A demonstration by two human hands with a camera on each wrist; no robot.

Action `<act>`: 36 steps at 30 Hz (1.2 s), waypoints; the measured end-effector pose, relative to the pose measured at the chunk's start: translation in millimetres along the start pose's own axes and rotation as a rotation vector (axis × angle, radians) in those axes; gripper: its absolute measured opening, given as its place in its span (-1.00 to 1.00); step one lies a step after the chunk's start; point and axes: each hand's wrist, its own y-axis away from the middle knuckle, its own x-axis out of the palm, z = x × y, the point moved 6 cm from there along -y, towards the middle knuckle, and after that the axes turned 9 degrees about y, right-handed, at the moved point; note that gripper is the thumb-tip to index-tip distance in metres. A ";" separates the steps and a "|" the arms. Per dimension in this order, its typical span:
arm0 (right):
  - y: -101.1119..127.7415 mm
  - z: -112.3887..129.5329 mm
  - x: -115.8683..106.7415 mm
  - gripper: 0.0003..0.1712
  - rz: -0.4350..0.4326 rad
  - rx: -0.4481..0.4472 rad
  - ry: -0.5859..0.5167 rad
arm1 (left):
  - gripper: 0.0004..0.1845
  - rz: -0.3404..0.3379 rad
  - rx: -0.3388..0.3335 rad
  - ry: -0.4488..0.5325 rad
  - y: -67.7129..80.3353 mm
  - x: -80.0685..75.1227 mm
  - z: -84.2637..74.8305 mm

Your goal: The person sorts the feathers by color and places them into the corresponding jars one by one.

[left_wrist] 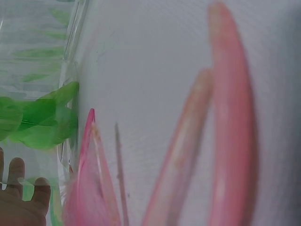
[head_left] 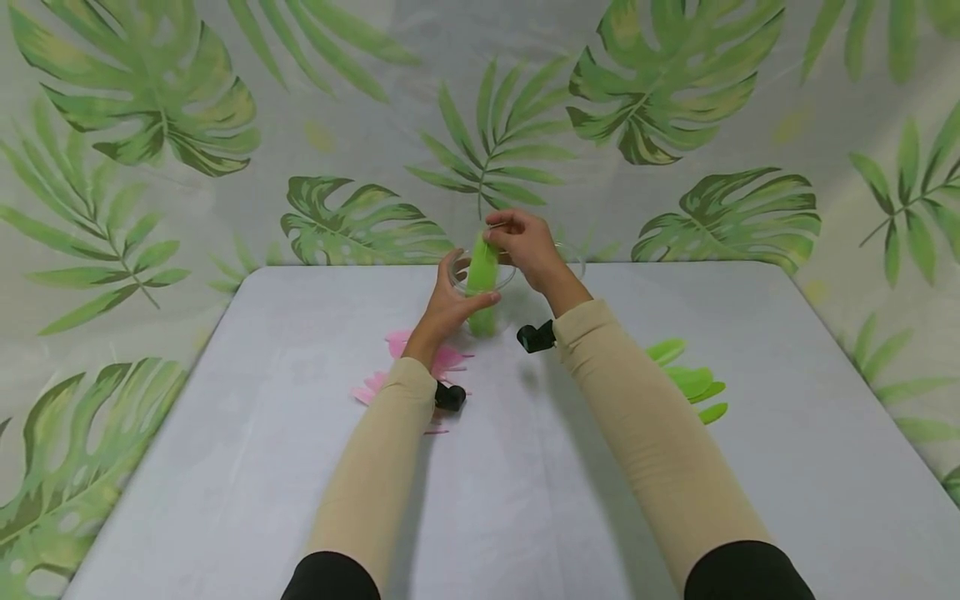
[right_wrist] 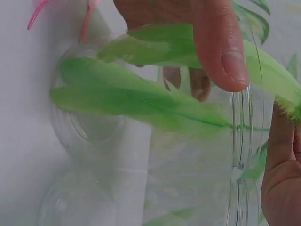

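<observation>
My left hand (head_left: 447, 307) grips a clear jar (right_wrist: 241, 146) round its side, with the thumb across the front. Light green feathers (right_wrist: 122, 94) stand inside it, their wide ends near the bottom. Over the jar's mouth, my right hand (head_left: 534, 250) pinches a green feather (right_wrist: 268, 70) by its upper end; the rest of that feather reaches down into the jar. On the table below my left forearm lie pink feathers (head_left: 450, 358), whose pale and pink quills (left_wrist: 233, 117) loom close in the left wrist view. The sleeve partly covers them.
A second clear jar (head_left: 573, 258) stands just behind my right hand. More green feathers (head_left: 693, 383) lie beside my right forearm, partly covered by the sleeve. Black wrist cameras (head_left: 536, 337) stick out from both sleeves. A leaf-patterned cloth (head_left: 495, 150) hangs behind the white table (head_left: 240, 467).
</observation>
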 end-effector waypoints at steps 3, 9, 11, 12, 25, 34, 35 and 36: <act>1.1 1.3 -0.3 -0.60 0.010 -0.007 0.025 | 0.10 0.000 0.002 0.000 0.1 0.2 -0.1; 4.4 9.3 -8.2 -0.49 0.031 -0.058 0.136 | 0.08 0.008 0.025 0.017 3.0 1.0 -3.4; 7.7 14.3 -13.7 -0.49 0.029 -0.084 0.188 | 0.08 0.010 0.030 0.020 3.8 1.0 -4.4; 9.4 16.6 -16.9 -0.50 0.027 -0.096 0.217 | 0.08 0.012 0.032 0.021 4.2 1.1 -5.0; 71.4 36.7 -88.8 -0.75 -0.052 -0.404 0.739 | 0.07 0.001 0.058 0.001 4.0 -2.5 -7.3; 121.9 -2.2 -141.1 -0.81 0.029 -0.474 0.998 | 0.06 -0.018 0.060 0.019 2.9 0.2 -5.7; 127.4 -10.9 -141.7 -0.80 0.065 -0.480 1.028 | 0.05 -0.011 0.065 0.027 2.8 1.0 -5.6; 132.8 -20.6 -140.9 -0.79 0.110 -0.482 1.065 | 0.05 -0.002 0.070 0.035 2.6 1.9 -5.5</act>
